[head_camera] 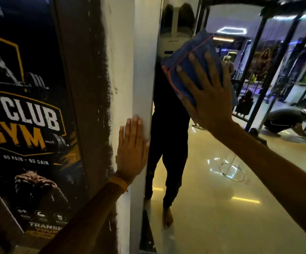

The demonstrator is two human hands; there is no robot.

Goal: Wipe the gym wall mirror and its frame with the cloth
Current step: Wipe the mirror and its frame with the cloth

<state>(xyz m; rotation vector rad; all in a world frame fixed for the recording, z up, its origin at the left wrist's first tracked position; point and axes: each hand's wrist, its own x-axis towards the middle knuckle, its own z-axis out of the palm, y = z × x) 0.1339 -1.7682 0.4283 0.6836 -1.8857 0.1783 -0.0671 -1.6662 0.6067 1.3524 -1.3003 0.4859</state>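
Poster (pixel 25 114) left of frame (pixel 143 70); mirror (pixel 212 180) right.

A white mirror frame (pixel 143 70) is shown. Right of the frame, a blue cloth (pixel 190 65) edged in red-orange stitching is seen against the mirror (pixel 203 198), where black clothing, a glossy beige floor and violet light are reflected. Left of the frame, a white wall (pixel 97 88) is streaked with brushy dark brown paint, and beyond it a navy poster (pixel 25 116) is lettered in white and yellow.

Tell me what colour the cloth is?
The cloth is blue with a red-orange stitched edge; the head view shows it.
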